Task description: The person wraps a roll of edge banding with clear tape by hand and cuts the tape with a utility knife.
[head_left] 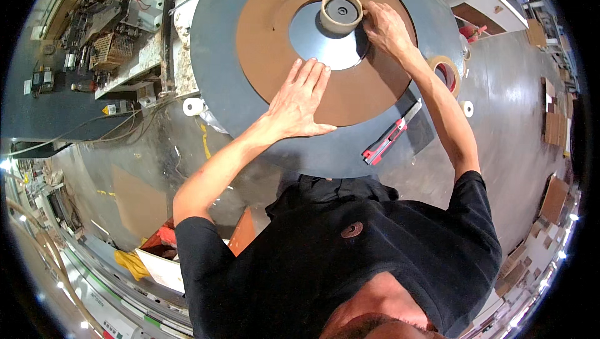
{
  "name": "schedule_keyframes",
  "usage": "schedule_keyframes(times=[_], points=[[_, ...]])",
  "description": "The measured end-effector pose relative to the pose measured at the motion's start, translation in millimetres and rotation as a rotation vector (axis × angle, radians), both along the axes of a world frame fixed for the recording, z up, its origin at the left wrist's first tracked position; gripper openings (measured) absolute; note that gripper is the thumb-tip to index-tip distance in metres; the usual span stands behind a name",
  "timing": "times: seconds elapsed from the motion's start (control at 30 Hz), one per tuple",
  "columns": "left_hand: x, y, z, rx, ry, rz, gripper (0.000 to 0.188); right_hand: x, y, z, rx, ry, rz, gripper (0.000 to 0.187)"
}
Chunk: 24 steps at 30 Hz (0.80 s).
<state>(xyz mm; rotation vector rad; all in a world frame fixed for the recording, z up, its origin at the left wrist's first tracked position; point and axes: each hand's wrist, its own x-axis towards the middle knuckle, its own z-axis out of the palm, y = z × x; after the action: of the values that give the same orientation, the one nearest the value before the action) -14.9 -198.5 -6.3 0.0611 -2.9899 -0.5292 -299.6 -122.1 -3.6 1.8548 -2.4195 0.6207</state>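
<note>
At the hub of the grey round table (250, 132), the right hand (384, 26) has its fingers closed on the rim of a cardboard core (340, 12), which stands upright on the grey centre disc (325, 42). The left hand (300, 98) is laid flat, fingers spread, on the brown paper ring (369, 92), holding nothing. Seating the core appears to be the step in hand; steady centring is called for next. A red utility knife (390, 137) and a tape roll (445, 71) lie nearby.

I am looking into a workshop: a big round grey turntable (250, 132), a cluttered bench of wiring and tools (106, 45), a utility knife (389, 141), and cardboard stacks (554, 127) along the wall.
</note>
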Motion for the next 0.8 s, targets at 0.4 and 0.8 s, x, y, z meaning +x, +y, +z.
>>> schedule_keyframes(times=[0.4, 0.8], points=[[-25.5, -23.7, -5.5, -0.014, 0.109, -0.047, 0.111, 64.4, 51.8, 21.9, -0.177, -0.074, 0.057, 0.039], [-29.6, -16.3, -6.6, -0.146, 0.014, 0.001, 0.112, 72.8, -100.0, 37.0, 0.392, 0.266, 0.317, 0.027]])
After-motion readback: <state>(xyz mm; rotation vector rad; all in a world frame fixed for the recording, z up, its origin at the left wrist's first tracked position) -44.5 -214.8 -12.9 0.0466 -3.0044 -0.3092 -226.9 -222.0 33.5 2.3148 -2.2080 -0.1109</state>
